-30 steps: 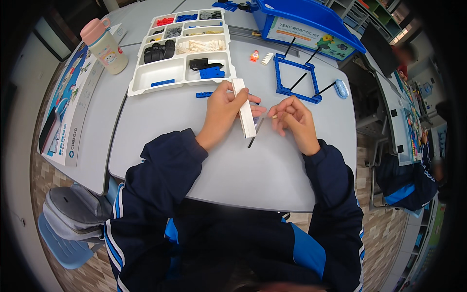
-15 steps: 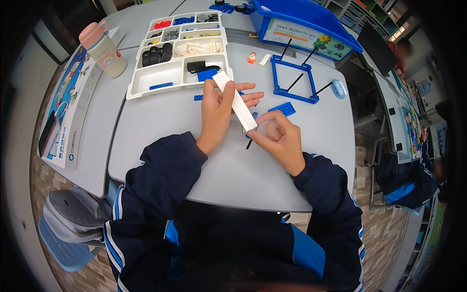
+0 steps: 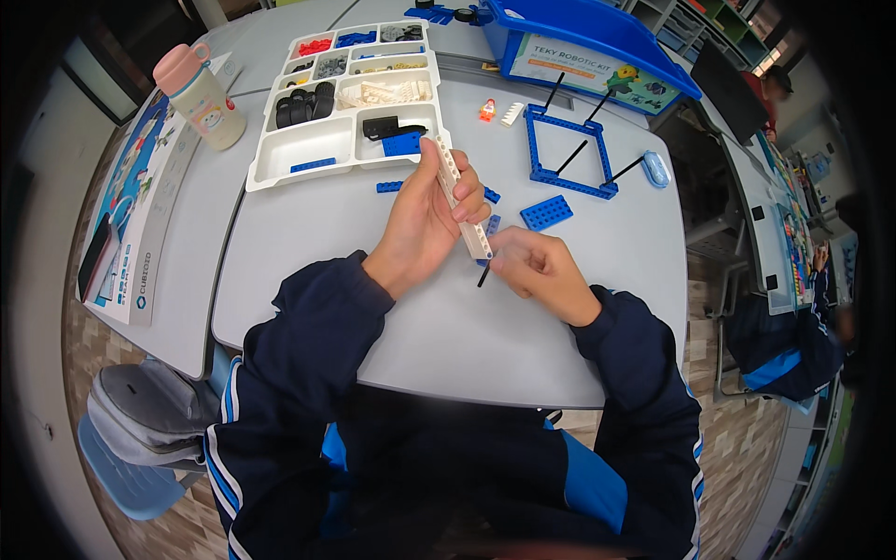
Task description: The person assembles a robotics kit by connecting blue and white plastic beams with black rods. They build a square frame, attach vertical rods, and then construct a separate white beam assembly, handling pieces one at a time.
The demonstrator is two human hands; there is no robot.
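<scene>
My left hand (image 3: 420, 224) is closed around a long white building beam (image 3: 459, 201), held slanting above the table with its row of holes showing. My right hand (image 3: 543, 271) is curled at the beam's lower end, thumb and forefinger pinched together; what they hold is too small to make out. A small blue spot shows in the end hole there. Just below, a black axle rod (image 3: 483, 274) and a blue piece (image 3: 493, 224) are partly covered. A blue studded plate (image 3: 546, 213) lies beyond my right hand. Behind it stands a blue square frame (image 3: 571, 191) with black rods.
A white sorting tray (image 3: 261, 173) of parts stands at the back left, a blue bin (image 3: 504, 42) at the back right. A figurine (image 3: 487, 110) and a white toothed piece (image 3: 511, 114) lie between them. A bottle (image 3: 217, 121) and a box (image 3: 154, 243) are at left.
The white beam has been turned so its holed side shows, and my left fingers now wrap round it. My right hand has shifted slightly to the right at its lower end.
</scene>
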